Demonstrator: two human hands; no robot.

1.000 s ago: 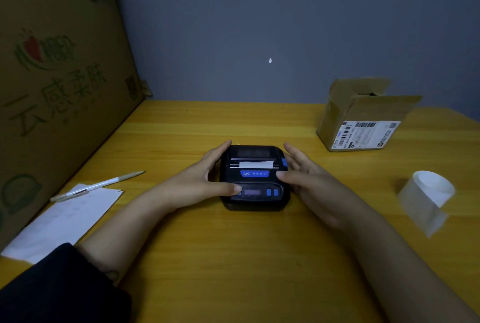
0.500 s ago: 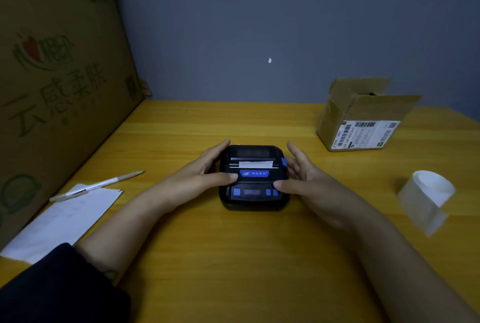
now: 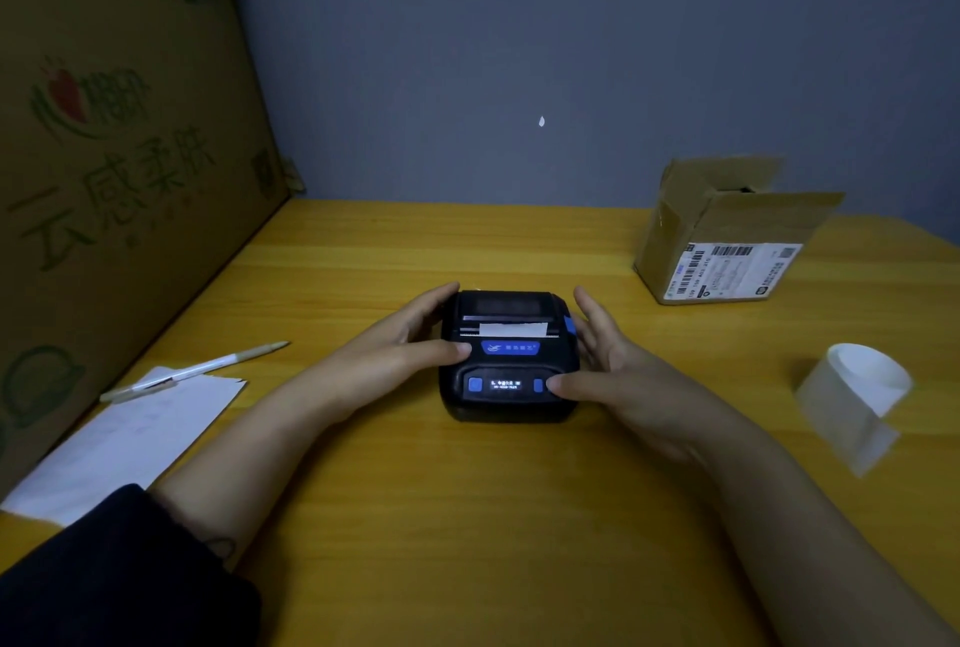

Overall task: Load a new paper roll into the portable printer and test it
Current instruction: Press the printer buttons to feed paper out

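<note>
A black portable printer [image 3: 508,360] with blue buttons sits in the middle of the yellow table [image 3: 467,516], its lid closed. A short white strip of paper [image 3: 513,329] sticks out of its slot. Its small display is lit with white text. My left hand [image 3: 400,350] cups the printer's left side, thumb resting on top near the blue logo. My right hand [image 3: 613,381] lies along the right side, its thumb on the right blue button beside the display.
A curled loose strip of white paper [image 3: 857,397] lies at the right. An open cardboard box [image 3: 727,235] with a shipping label stands at the back right. A pen [image 3: 192,371] and a paper sheet [image 3: 130,443] lie at the left, beside a big carton [image 3: 114,152].
My left thumb moved up from the left button to the top near the logo. My right thumb moved down onto the right button. The display now shows lit text.
</note>
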